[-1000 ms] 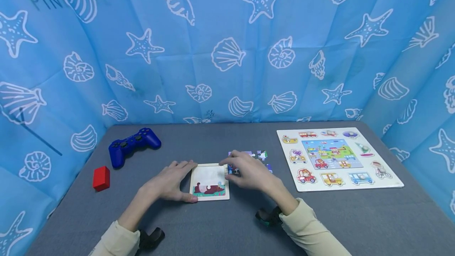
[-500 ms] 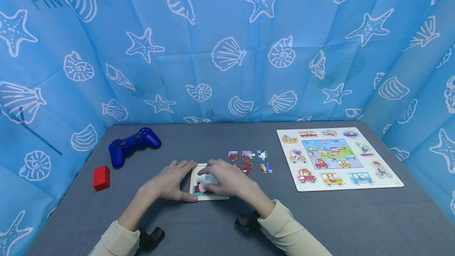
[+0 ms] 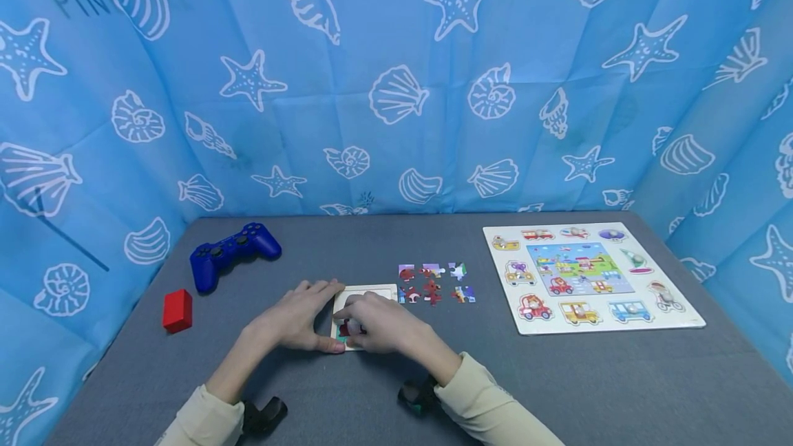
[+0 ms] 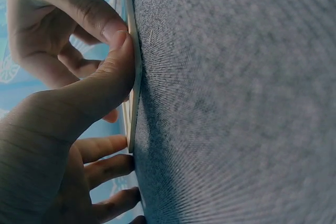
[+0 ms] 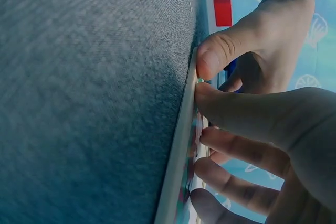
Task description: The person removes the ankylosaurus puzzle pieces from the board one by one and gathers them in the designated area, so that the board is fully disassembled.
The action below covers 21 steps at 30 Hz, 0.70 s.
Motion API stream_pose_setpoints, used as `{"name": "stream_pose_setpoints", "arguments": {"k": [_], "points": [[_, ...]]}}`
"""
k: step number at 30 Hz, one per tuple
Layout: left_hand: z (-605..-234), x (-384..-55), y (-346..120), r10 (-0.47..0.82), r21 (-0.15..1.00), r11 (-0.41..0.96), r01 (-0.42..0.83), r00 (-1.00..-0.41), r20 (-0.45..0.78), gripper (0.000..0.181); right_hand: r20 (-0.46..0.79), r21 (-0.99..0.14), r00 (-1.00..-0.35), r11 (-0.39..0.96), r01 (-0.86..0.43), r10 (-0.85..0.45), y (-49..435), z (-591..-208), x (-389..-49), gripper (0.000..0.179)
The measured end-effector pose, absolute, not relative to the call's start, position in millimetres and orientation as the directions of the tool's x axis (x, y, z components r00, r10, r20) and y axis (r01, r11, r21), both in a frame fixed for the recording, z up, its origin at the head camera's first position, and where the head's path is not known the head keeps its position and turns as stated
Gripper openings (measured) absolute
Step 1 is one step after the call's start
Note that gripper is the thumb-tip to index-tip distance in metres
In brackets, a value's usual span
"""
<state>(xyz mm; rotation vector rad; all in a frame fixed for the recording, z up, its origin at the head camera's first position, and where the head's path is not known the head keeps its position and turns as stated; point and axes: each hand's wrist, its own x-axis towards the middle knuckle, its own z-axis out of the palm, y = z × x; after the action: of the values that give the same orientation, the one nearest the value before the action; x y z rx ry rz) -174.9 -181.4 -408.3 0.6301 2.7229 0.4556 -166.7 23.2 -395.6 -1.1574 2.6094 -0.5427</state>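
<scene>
A small wooden puzzle tray (image 3: 372, 289) lies in the middle of the table, partly covered by my hands. Dog-picture puzzle pieces (image 3: 344, 328) fill its near part. My left hand (image 3: 297, 317) grips the tray's left side, thumb at the near corner and index finger at the far corner. Over the tray, my right hand (image 3: 383, 323) touches the pieces with its fingertips. In the right wrist view its thumb (image 5: 210, 100) rests at the near rim, beside the left thumb (image 5: 212, 61). I see no loose piece between its fingers.
Several loose jigsaw pieces (image 3: 431, 289) lie in two rows right of the tray. Further right is a large vehicle puzzle board (image 3: 595, 308). A blue game controller (image 3: 234, 253) and a red block (image 3: 177, 310) sit on the left. Behind the table (image 3: 557, 391) hangs a blue curtain (image 3: 396, 150).
My right hand has moved left from the tray's right edge, beside the loose pieces, to over the pieces inside the tray. The left hand has kept its grip in the same spot.
</scene>
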Motion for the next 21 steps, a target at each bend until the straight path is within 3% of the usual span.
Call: {"name": "stream_pose_setpoints", "arguments": {"k": [8, 21], "points": [[-409.1, -175.2, -181.7, 0.463, 0.373, 0.855, 0.361, -0.856, -0.231, 0.106, -0.073, -0.422, -0.654, 0.617, -0.664, -0.753, 23.6, -396.4, -166.7, 0.042], [-409.8, -175.4, -182.5, 0.467, 0.378, 0.851, 0.365, -0.855, -0.225, 0.105, -0.084, -0.471, -0.619, 0.578, -0.666, -0.781, 23.7, -398.9, -168.7, 0.032]]}}
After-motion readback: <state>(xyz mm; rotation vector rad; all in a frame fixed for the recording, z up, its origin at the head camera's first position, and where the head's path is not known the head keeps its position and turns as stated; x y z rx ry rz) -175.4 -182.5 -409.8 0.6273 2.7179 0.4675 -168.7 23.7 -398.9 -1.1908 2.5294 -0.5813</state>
